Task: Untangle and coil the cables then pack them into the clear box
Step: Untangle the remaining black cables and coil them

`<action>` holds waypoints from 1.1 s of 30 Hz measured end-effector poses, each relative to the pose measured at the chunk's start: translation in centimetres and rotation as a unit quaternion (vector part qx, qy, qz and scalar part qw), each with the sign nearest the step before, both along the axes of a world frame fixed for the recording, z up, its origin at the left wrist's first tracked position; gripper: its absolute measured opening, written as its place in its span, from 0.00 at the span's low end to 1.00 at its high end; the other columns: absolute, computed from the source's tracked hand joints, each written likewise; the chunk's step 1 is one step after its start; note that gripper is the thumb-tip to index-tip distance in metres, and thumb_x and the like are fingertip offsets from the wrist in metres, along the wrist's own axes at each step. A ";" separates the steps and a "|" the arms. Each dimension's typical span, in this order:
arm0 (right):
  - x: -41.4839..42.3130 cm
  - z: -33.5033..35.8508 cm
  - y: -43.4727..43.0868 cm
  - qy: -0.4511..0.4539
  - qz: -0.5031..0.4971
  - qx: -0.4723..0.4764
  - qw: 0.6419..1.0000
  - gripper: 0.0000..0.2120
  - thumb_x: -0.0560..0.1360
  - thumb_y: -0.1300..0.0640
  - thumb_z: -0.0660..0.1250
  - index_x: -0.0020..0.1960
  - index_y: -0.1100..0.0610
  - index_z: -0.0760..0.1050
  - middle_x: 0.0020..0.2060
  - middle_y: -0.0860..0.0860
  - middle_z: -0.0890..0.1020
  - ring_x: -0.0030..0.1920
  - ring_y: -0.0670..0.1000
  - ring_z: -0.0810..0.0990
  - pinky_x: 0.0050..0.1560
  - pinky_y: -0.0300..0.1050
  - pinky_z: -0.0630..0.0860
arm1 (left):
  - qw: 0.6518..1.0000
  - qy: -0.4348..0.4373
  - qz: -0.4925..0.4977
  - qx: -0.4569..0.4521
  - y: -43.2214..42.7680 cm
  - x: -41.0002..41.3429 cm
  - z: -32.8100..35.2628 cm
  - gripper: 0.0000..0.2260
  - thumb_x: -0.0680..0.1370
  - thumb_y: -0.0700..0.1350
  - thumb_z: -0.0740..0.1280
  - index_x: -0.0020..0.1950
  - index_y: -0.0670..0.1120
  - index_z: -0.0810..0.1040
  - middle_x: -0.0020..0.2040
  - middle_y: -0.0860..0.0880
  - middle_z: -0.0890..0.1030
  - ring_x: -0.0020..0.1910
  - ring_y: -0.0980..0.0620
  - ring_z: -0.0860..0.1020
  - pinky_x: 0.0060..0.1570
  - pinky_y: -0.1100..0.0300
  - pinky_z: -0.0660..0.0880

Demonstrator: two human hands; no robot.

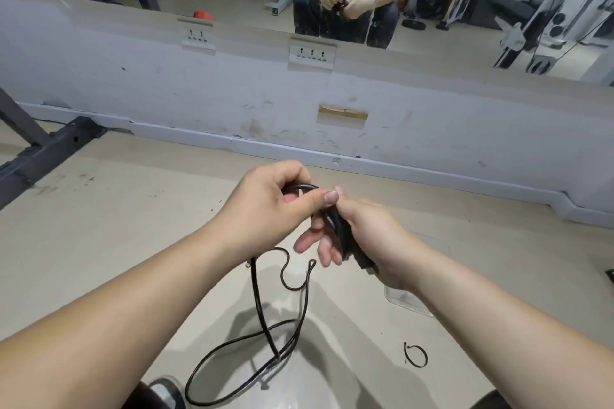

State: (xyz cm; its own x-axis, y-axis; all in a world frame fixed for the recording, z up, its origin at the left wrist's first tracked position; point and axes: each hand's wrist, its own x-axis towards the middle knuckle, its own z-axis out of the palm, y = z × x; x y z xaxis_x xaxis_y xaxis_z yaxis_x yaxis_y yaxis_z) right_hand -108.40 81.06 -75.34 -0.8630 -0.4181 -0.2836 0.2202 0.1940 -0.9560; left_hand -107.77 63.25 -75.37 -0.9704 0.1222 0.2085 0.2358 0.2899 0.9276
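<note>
The fingers [292,186] and thumb of the left hand [265,199] are curled and pinch a loop of black cable [335,226], apparently to lay one more turn onto the bundle. The right hand [368,236] grips that bundle across its palm, its lower fingers [312,242] only loosely bent beneath it, which leaves room for fresh turns. Both hands work in the air above the floor [133,226], so the uncoiled tail [259,302] hangs free and trails in slack loops toward the near edge. I cannot tell whether that is one cable or several. The clear box [410,304] rests on the floor just under the right wrist, close for packing. A small black ring [415,355], probably a tie, lies nearer still.
</note>
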 end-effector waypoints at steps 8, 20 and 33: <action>0.8 0.6 0.6 -0.092 0.031 -0.092 0.991 0.25 0.86 0.47 0.50 0.55 0.64 0.79 0.36 0.64 0.83 0.33 0.56 0.81 0.36 0.42 0.75 | 0.988 -0.037 -0.055 -0.139 1.0 0.5 -0.8 0.16 0.83 0.64 0.54 0.64 0.60 0.73 0.44 0.56 0.86 0.42 0.63 0.81 0.42 0.62 0.74; 2.1 1.8 -0.4 -0.207 0.118 -0.209 0.949 0.14 0.84 0.48 0.58 0.43 0.54 0.67 0.32 0.51 0.70 0.26 0.47 0.69 0.29 0.40 0.66 | 0.977 -0.202 -0.025 0.069 1.3 -0.3 -1.0 0.27 0.85 0.66 0.48 0.55 0.59 0.86 0.36 0.60 0.82 0.40 0.59 0.83 0.45 0.64 0.77; -2.5 0.5 2.1 -0.023 -0.193 -0.108 0.975 0.17 0.86 0.46 0.55 0.49 0.59 0.72 0.46 0.57 0.88 0.30 0.51 0.77 0.37 0.43 0.73 | 0.903 -0.267 -0.174 -0.289 5.5 4.6 -4.0 0.18 0.85 0.59 0.50 0.55 0.47 0.71 0.40 0.46 0.79 0.25 0.51 0.78 0.38 0.55 0.77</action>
State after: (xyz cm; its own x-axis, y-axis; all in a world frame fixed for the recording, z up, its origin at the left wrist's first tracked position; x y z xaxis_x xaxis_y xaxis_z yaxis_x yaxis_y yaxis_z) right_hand -110.88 83.12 -74.82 -0.9567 -0.1182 -0.2661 0.2795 -0.1172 -0.9530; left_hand -103.16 68.76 -79.35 -0.7960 0.3775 -0.4732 -0.0304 0.7558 0.6541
